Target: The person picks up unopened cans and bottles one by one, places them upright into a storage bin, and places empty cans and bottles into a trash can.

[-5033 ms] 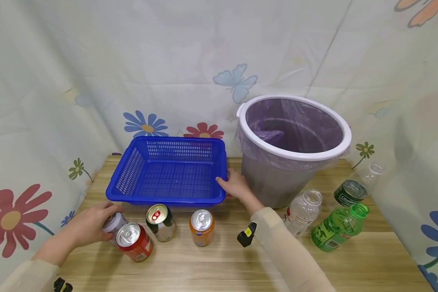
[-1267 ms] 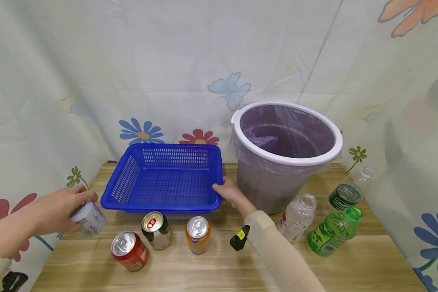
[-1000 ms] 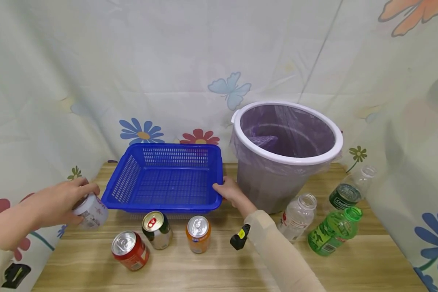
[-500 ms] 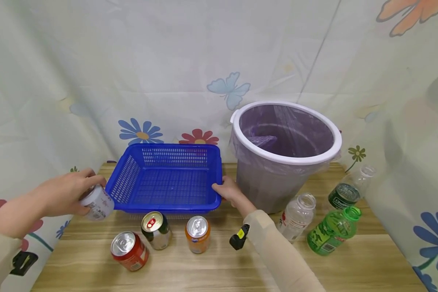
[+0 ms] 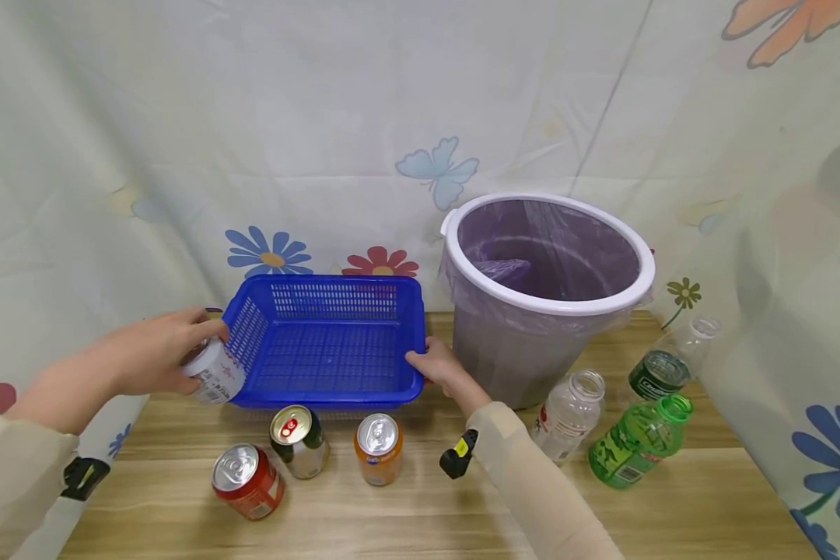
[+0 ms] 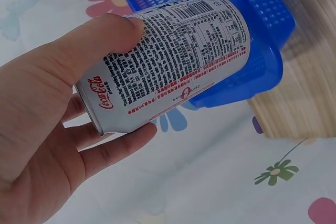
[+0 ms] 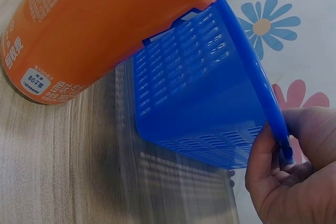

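My left hand (image 5: 161,354) grips a white soda can (image 5: 213,373) by its top end, fingers and thumb wrapped round it. Red Coca-Cola lettering shows on that can in the left wrist view. It is held tilted, at the left rim of the blue plastic basket (image 5: 329,395). In the head view the can overlaps the rim; whether they touch I cannot tell. My right hand (image 5: 442,365) pinches the basket's right rim, with the thumb on top and fingers below, as the right wrist view shows. The basket has nothing inside.
In front of the basket stand a red can (image 5: 248,482), a dark green and silver can (image 5: 299,442) and an orange can (image 5: 379,449). A lined bin (image 5: 518,358) stands to the right. Beside it are a clear bottle (image 5: 570,416), a green bottle (image 5: 637,443) and a green-labelled bottle (image 5: 672,365).
My left hand took the white can from beside the red can, lifted it to the left, then moved it rightward to the basket's left rim. The right hand stays on the basket.
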`<act>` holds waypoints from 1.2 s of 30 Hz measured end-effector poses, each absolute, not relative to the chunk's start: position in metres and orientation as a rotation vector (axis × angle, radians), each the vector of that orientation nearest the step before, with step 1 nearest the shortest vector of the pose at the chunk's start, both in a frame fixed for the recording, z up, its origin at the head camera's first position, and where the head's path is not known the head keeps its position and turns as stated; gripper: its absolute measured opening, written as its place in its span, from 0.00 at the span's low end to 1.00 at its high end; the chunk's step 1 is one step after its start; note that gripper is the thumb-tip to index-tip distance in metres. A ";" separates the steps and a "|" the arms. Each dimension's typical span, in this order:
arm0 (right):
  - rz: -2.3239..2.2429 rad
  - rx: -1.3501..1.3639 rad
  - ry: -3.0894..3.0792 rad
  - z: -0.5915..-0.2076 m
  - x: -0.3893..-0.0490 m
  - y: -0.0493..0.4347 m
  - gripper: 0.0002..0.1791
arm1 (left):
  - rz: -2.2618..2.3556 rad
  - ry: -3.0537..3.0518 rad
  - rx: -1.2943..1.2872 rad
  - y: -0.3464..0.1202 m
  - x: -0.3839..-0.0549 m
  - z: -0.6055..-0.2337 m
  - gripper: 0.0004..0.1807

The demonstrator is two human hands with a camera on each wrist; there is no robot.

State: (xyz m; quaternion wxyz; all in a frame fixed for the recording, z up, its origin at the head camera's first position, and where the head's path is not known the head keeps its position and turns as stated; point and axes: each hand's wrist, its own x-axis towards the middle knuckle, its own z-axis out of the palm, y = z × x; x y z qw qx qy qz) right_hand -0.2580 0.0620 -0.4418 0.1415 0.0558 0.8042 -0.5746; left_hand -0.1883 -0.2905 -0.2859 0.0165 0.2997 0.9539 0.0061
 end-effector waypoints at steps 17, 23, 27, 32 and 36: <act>-1.650 0.171 2.329 -0.442 -0.257 0.060 0.17 | 0.053 2.913 0.942 -0.266 -0.212 -0.288 0.28; -1.644 0.169 2.330 -0.441 -0.259 0.062 0.17 | 0.057 2.915 0.964 -0.261 -0.219 -0.290 0.27; -1.668 0.167 2.307 -0.441 -0.259 0.062 0.17 | 0.052 2.894 0.964 -0.257 -0.224 -0.291 0.27; -1.672 0.169 2.302 -0.441 -0.258 0.062 0.17 | 0.033 2.860 0.922 -0.251 -0.229 -0.293 0.28; -1.669 0.160 2.314 -0.442 -0.257 0.062 0.17 | 0.029 2.847 0.897 -0.248 -0.232 -0.297 0.28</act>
